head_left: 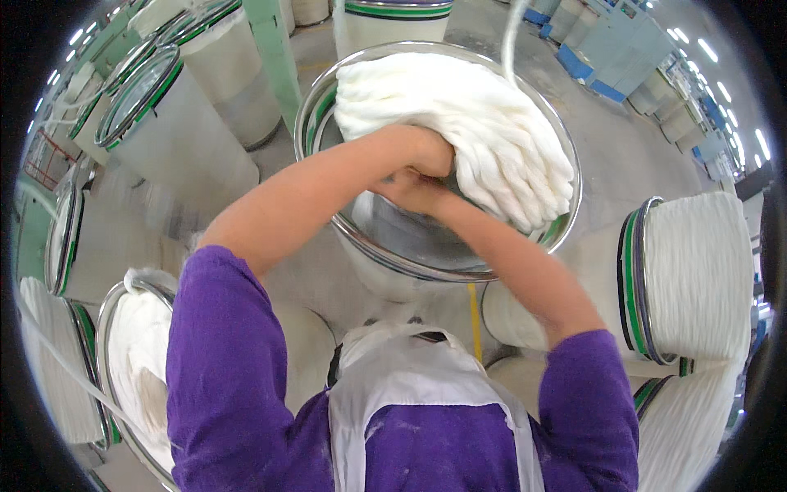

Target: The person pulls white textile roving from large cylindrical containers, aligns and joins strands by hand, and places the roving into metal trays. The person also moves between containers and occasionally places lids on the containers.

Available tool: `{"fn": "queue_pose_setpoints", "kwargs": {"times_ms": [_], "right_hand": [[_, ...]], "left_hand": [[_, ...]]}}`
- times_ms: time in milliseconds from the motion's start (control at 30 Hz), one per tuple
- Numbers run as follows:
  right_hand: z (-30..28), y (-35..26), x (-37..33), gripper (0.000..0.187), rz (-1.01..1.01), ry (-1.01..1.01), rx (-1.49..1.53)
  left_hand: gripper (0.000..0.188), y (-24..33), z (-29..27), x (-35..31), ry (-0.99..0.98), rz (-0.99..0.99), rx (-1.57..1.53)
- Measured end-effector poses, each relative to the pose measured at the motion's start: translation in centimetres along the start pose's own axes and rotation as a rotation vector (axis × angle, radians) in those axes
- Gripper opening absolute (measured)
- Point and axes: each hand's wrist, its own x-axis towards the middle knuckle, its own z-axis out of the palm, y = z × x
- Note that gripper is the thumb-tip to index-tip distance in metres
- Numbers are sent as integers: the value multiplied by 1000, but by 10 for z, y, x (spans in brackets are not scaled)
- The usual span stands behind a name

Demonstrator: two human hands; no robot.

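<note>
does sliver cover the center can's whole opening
No, the white sliver lies across the far side of the can, leaving its near side uncovered.

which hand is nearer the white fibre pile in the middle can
Left: the left hand overlaps the pile at its edge in view; the right hand sits just below the left.

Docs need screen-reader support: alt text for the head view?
A person's bare left hand and right hand meet beside thick white fibre in a round, metal-rimmed can. More tall cans stand around on a grey floor.
</note>
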Motion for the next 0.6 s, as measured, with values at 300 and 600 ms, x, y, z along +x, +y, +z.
{"fn": "queue_pose_setpoints", "kwargs": {"times_ms": [300, 600], "right_hand": [[27, -4, 6, 34, 119, -267, -225], [-135, -84, -86, 26, 199, -609, 406]], "left_hand": [[31, -2, 1, -21, 421, 43, 29], [34, 6, -50, -27, 553, 135, 181]]}}
